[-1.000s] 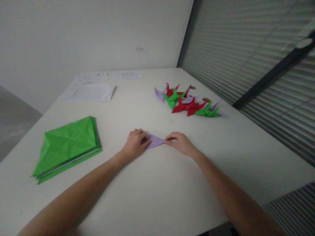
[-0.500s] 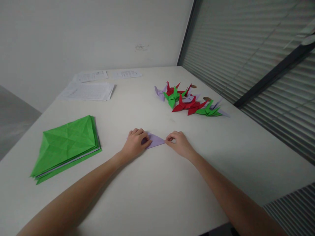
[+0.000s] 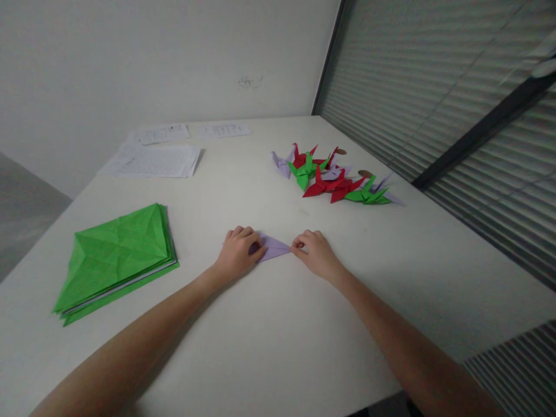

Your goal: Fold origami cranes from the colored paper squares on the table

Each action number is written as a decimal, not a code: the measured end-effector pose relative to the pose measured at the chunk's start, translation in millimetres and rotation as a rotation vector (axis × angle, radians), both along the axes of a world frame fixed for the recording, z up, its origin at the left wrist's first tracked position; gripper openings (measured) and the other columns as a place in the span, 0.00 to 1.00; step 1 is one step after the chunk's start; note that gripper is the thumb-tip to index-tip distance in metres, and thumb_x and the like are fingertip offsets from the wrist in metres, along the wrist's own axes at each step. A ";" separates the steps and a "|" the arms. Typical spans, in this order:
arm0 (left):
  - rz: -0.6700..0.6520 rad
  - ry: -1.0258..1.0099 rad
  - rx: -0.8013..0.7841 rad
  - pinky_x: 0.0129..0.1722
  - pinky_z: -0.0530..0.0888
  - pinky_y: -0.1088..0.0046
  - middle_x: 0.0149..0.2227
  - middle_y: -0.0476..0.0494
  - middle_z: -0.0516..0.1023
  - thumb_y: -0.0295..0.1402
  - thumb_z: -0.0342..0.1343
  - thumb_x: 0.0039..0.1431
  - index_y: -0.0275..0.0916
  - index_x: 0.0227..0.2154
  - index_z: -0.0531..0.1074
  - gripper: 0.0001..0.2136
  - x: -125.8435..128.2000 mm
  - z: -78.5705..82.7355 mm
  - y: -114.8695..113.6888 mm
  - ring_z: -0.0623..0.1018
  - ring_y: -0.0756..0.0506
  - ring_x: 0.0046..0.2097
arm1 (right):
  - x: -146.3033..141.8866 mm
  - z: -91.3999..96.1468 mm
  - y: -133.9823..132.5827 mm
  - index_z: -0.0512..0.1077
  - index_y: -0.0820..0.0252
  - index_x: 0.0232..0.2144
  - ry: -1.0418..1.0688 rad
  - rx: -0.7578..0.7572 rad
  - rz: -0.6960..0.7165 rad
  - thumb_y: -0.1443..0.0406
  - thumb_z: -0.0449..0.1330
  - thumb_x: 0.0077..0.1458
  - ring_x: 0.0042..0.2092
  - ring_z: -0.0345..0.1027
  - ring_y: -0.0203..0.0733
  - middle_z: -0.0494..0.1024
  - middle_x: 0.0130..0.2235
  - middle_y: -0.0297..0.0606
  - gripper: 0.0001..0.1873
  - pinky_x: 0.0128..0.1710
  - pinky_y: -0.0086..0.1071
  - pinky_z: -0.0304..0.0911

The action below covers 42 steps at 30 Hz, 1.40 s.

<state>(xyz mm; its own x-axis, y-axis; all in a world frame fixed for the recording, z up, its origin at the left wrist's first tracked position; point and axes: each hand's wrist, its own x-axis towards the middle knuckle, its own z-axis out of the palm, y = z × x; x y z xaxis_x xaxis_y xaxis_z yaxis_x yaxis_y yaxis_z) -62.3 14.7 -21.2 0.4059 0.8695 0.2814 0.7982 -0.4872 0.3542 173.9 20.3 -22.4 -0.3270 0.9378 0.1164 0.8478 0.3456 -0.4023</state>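
A small folded piece of lilac paper (image 3: 273, 248) lies flat on the white table (image 3: 278, 324), shaped like a narrow triangle pointing right. My left hand (image 3: 238, 253) rests on its left part with the fingers curled, pressing it down. My right hand (image 3: 313, 252) pinches the paper's right tip between thumb and fingertips. Both forearms reach in from the bottom of the view.
A stack of creased green paper sheets (image 3: 116, 255) lies to the left. Several folded paper cranes (image 3: 332, 178) in red, green and lilac sit at the back right near the blinds (image 3: 434, 98). Printed white sheets (image 3: 152, 159) lie at the far left.
Both hands stay on the lilac paper. My right hand's fingers have closed slightly tighter on the tip; the view has shifted a little.
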 end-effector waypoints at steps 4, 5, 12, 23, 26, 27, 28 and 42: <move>-0.002 0.005 -0.005 0.41 0.65 0.63 0.36 0.44 0.75 0.38 0.57 0.61 0.40 0.30 0.73 0.08 -0.1 0.3 0.0 0.70 0.41 0.40 | -1.1 3.2 -1.3 0.76 0.58 0.31 -0.049 -0.002 0.017 0.63 0.59 0.60 0.38 0.65 0.45 0.76 0.35 0.41 0.08 0.43 0.37 0.57; -0.002 0.004 -0.003 0.41 0.65 0.63 0.36 0.44 0.75 0.38 0.57 0.61 0.40 0.30 0.73 0.08 -0.2 0.1 -0.1 0.70 0.41 0.40 | -1.3 3.6 -1.6 0.76 0.58 0.31 -0.060 0.001 0.020 0.63 0.59 0.60 0.38 0.65 0.45 0.76 0.35 0.41 0.08 0.43 0.37 0.57; 0.004 0.007 -0.005 0.41 0.66 0.63 0.36 0.44 0.75 0.39 0.57 0.60 0.40 0.30 0.73 0.08 -0.5 -1.0 0.5 0.71 0.42 0.41 | -1.1 2.1 0.0 0.76 0.57 0.30 -0.069 0.008 0.017 0.62 0.59 0.60 0.38 0.65 0.45 0.76 0.34 0.40 0.09 0.41 0.36 0.56; -0.223 0.016 0.019 0.49 0.63 0.60 0.46 0.42 0.76 0.32 0.52 0.66 0.47 0.43 0.77 0.10 2.3 -0.1 -1.6 0.70 0.41 0.48 | -0.3 1.5 0.6 0.76 0.57 0.30 -0.035 -0.001 0.014 0.63 0.60 0.59 0.38 0.65 0.45 0.76 0.34 0.40 0.07 0.42 0.37 0.57; -0.299 -0.028 -0.006 0.48 0.65 0.61 0.47 0.41 0.76 0.30 0.49 0.67 0.44 0.45 0.76 0.12 2.9 -2.7 0.7 0.71 0.42 0.48 | -0.1 1.1 1.0 0.76 0.57 0.30 -0.038 -0.001 0.012 0.63 0.61 0.58 0.38 0.65 0.45 0.75 0.34 0.40 0.07 0.42 0.37 0.57; -0.307 -0.042 -0.018 0.48 0.66 0.61 0.47 0.41 0.76 0.29 0.48 0.67 0.44 0.46 0.76 0.12 2.9 -3.3 1.4 0.71 0.42 0.48 | 0.0 1.0 1.0 0.76 0.57 0.30 -0.036 -0.001 0.012 0.63 0.61 0.58 0.38 0.65 0.45 0.75 0.34 0.40 0.06 0.42 0.37 0.57; -0.309 -0.053 -0.030 0.47 0.66 0.62 0.46 0.41 0.76 0.28 0.48 0.66 0.44 0.46 0.76 0.13 2.8 -3.7 1.9 0.71 0.42 0.48 | 0.1 0.8 1.1 0.76 0.57 0.30 -0.032 -0.002 0.013 0.63 0.61 0.58 0.38 0.65 0.45 0.75 0.34 0.40 0.06 0.42 0.37 0.57; -0.305 -0.120 -0.076 0.46 0.66 0.64 0.42 0.43 0.75 0.37 0.52 0.65 0.44 0.39 0.77 0.09 0.0 -7.8 7.4 0.72 0.43 0.45 | 1.6 -0.8 1.7 0.76 0.57 0.30 -0.022 -0.003 0.012 0.63 0.61 0.58 0.37 0.65 0.44 0.75 0.34 0.39 0.06 0.41 0.37 0.57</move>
<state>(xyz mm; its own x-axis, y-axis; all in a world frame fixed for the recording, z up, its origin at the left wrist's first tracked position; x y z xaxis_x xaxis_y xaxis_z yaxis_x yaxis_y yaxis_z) -62.3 22.1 -29.0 0.6186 0.7333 0.2821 0.5702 -0.6661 0.4809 175.4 21.9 -23.2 -0.3411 0.9340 0.1062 0.8522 0.3549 -0.3845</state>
